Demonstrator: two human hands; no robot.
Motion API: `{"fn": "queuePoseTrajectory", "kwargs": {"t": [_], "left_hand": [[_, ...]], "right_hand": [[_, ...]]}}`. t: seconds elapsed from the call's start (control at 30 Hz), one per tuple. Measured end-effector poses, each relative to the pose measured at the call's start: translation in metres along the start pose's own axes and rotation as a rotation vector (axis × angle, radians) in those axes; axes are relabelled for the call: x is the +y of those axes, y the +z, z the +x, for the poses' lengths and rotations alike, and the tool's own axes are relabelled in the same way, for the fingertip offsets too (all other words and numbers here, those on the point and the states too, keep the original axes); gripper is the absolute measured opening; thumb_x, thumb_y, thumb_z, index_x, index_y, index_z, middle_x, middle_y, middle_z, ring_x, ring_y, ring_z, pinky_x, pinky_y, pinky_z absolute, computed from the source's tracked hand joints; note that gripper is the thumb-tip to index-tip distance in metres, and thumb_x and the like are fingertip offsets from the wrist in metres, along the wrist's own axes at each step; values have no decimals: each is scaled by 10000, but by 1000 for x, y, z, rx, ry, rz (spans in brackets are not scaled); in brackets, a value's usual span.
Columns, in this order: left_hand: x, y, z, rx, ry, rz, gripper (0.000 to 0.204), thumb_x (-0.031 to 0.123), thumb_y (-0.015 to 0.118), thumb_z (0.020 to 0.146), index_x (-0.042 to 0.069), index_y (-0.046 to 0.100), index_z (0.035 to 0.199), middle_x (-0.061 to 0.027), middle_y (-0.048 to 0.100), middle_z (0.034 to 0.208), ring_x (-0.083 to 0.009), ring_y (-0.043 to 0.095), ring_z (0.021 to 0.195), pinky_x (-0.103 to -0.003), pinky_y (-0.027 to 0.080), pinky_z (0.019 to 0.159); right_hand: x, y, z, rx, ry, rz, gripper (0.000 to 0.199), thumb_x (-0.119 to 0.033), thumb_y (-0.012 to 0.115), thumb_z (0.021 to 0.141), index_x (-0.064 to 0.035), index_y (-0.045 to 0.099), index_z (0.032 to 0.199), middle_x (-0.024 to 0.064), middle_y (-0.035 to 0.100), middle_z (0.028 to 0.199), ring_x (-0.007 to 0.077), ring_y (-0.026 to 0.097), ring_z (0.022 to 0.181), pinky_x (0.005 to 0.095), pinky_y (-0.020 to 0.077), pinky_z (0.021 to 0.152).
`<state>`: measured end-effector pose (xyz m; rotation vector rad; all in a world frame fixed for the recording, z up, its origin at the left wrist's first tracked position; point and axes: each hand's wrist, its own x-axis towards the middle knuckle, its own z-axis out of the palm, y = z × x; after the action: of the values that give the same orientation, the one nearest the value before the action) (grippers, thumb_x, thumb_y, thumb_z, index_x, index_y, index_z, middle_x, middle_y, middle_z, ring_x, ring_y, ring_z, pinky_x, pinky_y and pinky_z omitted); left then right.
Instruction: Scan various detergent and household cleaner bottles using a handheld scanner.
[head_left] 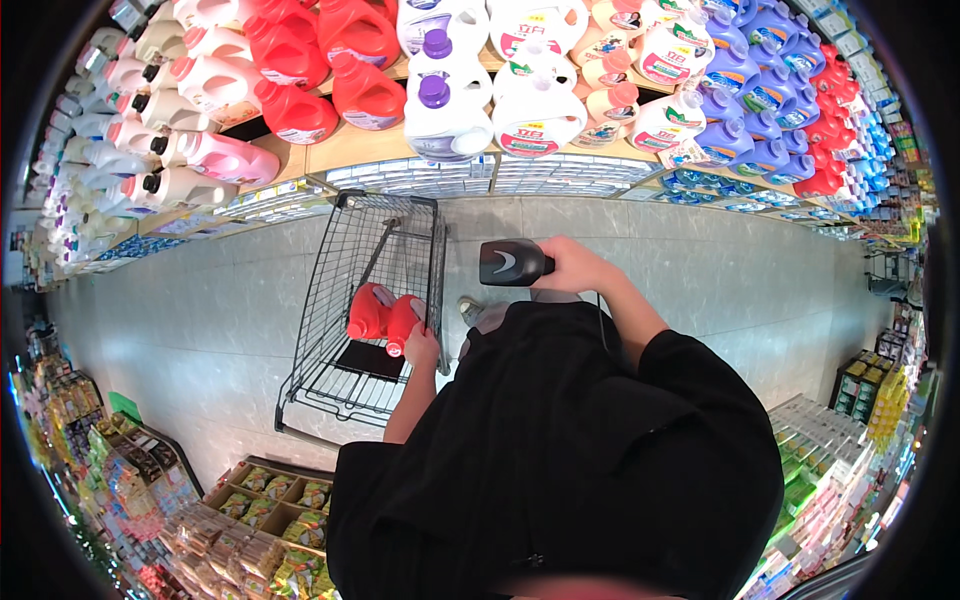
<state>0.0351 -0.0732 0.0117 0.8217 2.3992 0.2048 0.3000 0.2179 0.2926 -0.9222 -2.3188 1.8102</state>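
Black sleeves fill the lower frame, both forearms reaching out from them over a grey tiled floor (pixel 200 320). Left hand (pixel 422 348) is down inside the wire cart (pixel 330 290), fingers wrapped around a red bottle (pixel 403 322) near its cap. A 2nd red bottle (pixel 366 311) lies right beside it, the 2 touching on the cart's floor. Right hand (pixel 575 268) is up and out ahead of the body, clenched on the grip of a black scanner (pixel 514 263) (its head points left, toward the cart). Scanner and bottles sit near each other, though not touching. Ahead, shelves (pixel 420 170) carry rows of big jugs: pink and cream on the left, red next, white with purple caps in the middle, purple and blue off to the right. Lower left, boxes of packaged snacks (pixel 270 500) crowd a low display.
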Motion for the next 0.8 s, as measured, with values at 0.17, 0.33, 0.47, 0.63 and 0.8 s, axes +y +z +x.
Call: {"fn": "queuePoseTrajectory", "kwargs": {"t": [0.17,0.33,0.47,0.63,0.8], "left_hand": [[8,43,-10,47,-165,-215,353,293,574,948,110,689,1228,-181,733,1069,-359,704,994,-462,534,874],[23,74,-8,69,-211,-477,384,279,518,1003,21,664,1247,-170,725,1117,-357,678,1049,-433,506,920],[50,83,-10,-9,-297,-708,450,320,529,1010,26,597,1344,-168,677,1231,-331,641,1123,-408,487,961],[38,100,-19,-72,-289,-902,454,260,529,1018,8,554,1395,-131,658,1257,-210,613,1148,-340,476,984],[73,105,-37,-18,-228,-730,503,295,551,1007,9,522,1420,-178,685,1204,-260,654,1107,-363,503,943]], "right_hand": [[23,-57,-20,39,30,0,386,-118,787,729,-41,704,1098,105,724,876,137,632,800,322,517,782],[65,-117,-35,17,49,22,379,-198,808,752,-99,716,1106,147,722,889,231,671,770,370,523,760],[97,-155,-43,-17,8,-28,376,-215,802,750,-91,718,1094,152,721,888,233,666,770,370,520,769],[98,-174,-58,-57,67,-7,402,-155,795,762,-76,702,1145,82,700,833,97,565,766,320,509,760],[92,-170,-74,-28,132,-6,414,-114,791,726,-45,697,1123,87,695,827,119,570,758,322,504,756]]}}
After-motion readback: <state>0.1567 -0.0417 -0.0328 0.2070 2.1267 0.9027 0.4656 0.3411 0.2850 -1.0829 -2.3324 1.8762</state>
